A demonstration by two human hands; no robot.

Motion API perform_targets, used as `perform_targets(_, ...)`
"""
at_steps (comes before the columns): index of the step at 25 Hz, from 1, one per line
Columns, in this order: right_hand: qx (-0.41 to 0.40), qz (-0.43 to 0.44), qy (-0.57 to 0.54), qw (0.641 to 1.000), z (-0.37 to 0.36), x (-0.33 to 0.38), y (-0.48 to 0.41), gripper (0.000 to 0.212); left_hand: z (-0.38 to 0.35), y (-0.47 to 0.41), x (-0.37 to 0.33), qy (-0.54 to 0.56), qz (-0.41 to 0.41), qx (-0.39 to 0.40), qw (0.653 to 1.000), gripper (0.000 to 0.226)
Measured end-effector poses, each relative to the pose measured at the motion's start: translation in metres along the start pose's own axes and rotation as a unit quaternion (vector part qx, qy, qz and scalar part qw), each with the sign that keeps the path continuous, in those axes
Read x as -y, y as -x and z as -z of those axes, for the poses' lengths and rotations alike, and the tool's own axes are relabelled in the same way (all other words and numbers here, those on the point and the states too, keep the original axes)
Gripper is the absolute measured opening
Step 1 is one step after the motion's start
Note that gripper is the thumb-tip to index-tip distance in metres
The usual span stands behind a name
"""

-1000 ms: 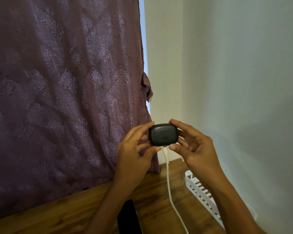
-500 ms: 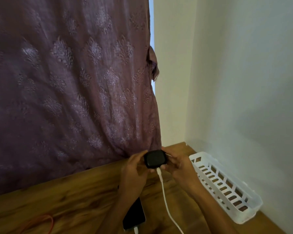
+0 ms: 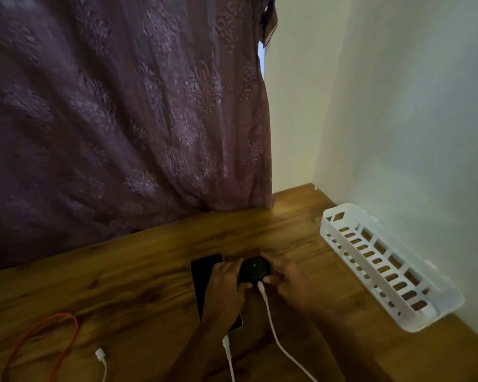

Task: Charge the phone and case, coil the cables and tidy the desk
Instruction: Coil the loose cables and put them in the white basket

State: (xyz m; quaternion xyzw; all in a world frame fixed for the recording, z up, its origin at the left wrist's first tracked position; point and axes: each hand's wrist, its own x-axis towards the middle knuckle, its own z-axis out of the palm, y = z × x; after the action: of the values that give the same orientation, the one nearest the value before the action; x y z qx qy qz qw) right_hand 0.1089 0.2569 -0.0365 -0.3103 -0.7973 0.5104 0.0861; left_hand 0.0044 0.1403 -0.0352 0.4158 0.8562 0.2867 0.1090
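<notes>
Both hands — left hand (image 3: 226, 282) and right hand (image 3: 284, 279) — are gripping the black earbud case (image 3: 254, 270) from either side, low over the wooden desk (image 3: 127, 274), its green light glowing and a white cable (image 3: 271, 321) plugged into its near end. Just left, the left forearm is partly covering the phone (image 3: 204, 274), which is lying flat with its own white cord (image 3: 228, 354) attached. An orange cable (image 3: 64, 343) and loose white plug (image 3: 101, 357) are lying at far left — a white slotted basket (image 3: 384, 268) is sitting along the wall.
</notes>
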Motion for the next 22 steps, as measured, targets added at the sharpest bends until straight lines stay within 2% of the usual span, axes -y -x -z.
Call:
perform_targets(4, -0.004, -0.017, 0.035, 0.999, -0.005, -0.014, -0.008, 0.057, -0.010, -0.003, 0.004, -0.131, -0.021, 0.006, 0.991, 0.056)
perform_targets(11, 0.002, -0.018, 0.083, 0.996, -0.008, -0.007, -0.008, 0.059, -0.010, -0.003, 0.005, -0.159, -0.005, 0.012, 0.987, 0.062)
perform_targets(14, -0.012, -0.031, 0.033, 0.999, 0.000, 0.008, 0.004, 0.062, -0.006, -0.001, -0.007, -0.154, -0.020, 0.002, 0.988, 0.067)
perform_targets(16, -0.074, -0.014, 0.024, 0.997, 0.018, 0.017, 0.020, 0.056, -0.008, 0.000, -0.028, -0.102, -0.043, -0.017, 0.994, 0.063)
perform_targets(19, -0.255, 0.059, 0.084, 0.961, 0.054, 0.014, 0.047, 0.044, -0.024, 0.001, -0.073, 0.012, -0.097, -0.017, 0.995, 0.064)
perform_targets(22, -0.399, 0.000, 0.116, 0.910, 0.098, -0.015, 0.071, 0.036, -0.053, 0.003, -0.120, 0.119, -0.077, 0.047, 0.989, 0.066)
